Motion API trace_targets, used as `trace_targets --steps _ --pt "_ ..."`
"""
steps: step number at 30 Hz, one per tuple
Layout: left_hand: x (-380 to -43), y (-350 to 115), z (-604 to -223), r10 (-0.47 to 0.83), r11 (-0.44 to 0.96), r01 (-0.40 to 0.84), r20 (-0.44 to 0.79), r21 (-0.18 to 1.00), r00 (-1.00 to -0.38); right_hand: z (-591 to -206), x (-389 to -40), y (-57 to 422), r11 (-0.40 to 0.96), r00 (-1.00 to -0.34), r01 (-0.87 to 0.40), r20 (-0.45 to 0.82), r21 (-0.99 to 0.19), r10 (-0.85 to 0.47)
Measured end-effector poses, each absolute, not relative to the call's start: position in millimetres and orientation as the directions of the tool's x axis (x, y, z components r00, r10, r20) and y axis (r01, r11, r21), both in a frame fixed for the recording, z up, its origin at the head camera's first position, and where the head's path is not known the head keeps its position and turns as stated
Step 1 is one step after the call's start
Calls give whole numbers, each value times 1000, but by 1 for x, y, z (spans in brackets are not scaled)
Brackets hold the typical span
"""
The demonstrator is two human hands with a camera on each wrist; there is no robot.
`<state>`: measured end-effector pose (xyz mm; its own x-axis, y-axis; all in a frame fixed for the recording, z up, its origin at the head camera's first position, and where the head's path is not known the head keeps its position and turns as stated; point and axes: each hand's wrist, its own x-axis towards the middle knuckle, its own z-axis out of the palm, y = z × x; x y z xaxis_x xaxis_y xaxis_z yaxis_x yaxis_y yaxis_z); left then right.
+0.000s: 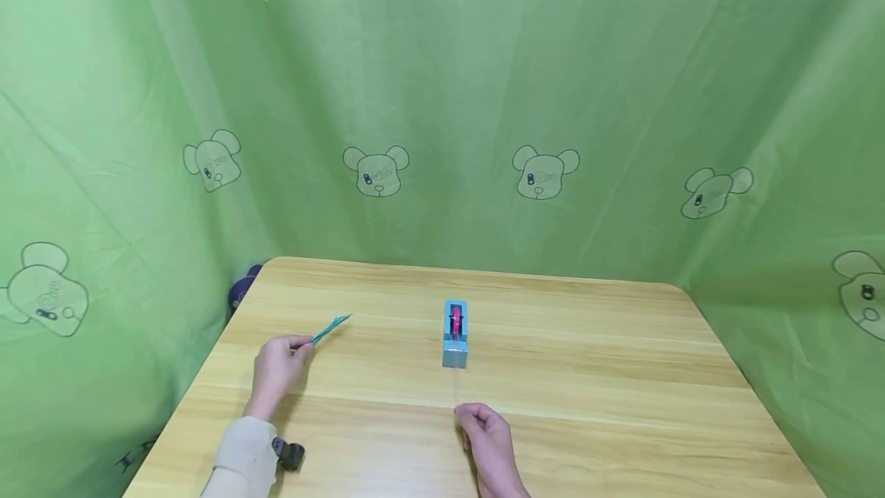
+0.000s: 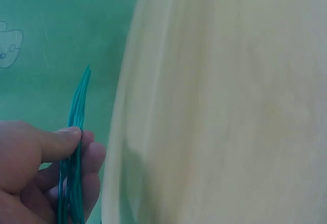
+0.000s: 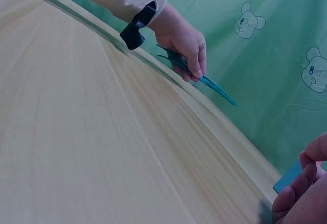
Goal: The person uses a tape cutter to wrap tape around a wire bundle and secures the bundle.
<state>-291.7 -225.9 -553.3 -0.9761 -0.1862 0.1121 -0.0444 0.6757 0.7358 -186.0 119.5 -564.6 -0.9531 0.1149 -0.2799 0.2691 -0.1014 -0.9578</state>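
A thin bundle of green, wire-like strands (image 2: 76,106) is pinched between the thumb and fingers of my left hand (image 1: 278,371), above the table's left part. In the right wrist view the bundle (image 3: 218,90) sticks out at both ends of that hand. My right hand (image 1: 487,440) pinches the end of a clear strip of tape (image 1: 455,388) near the front of the table. The strip runs back to a blue tape dispenser (image 1: 454,358) with a pink-red roll (image 1: 455,321). In the right wrist view, my right hand partly hides the dispenser.
The wooden table (image 1: 588,375) has its far edge near a green curtain (image 1: 449,98) printed with bear heads. More curtain hangs at both sides. A black camera (image 1: 289,453) is strapped at the left wrist, over a light sleeve (image 1: 245,452).
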Motion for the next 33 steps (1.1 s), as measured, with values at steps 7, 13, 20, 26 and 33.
trace_targets --steps 7,13,20,26,33 --pt "-291 -224 -550 -118 592 -10 75 806 -990 -563 -185 119 -98 -956 254 -265 -962 124" --pt "-291 -224 -550 -98 593 16 92 805 -991 -561 -184 118 -98 -956 252 -264 -963 130" --pt "-291 -223 -553 -82 605 29 99 796 -992 -562 -185 118 -103 -956 259 -270 -960 116" --pt "-291 -223 -553 -68 602 46 109 797 -992 -564 -186 119 -102 -957 257 -268 -961 113" --pt "-290 -222 -551 -28 636 111 166 764 -986 -563 -185 119 -103 -957 256 -267 -961 112"
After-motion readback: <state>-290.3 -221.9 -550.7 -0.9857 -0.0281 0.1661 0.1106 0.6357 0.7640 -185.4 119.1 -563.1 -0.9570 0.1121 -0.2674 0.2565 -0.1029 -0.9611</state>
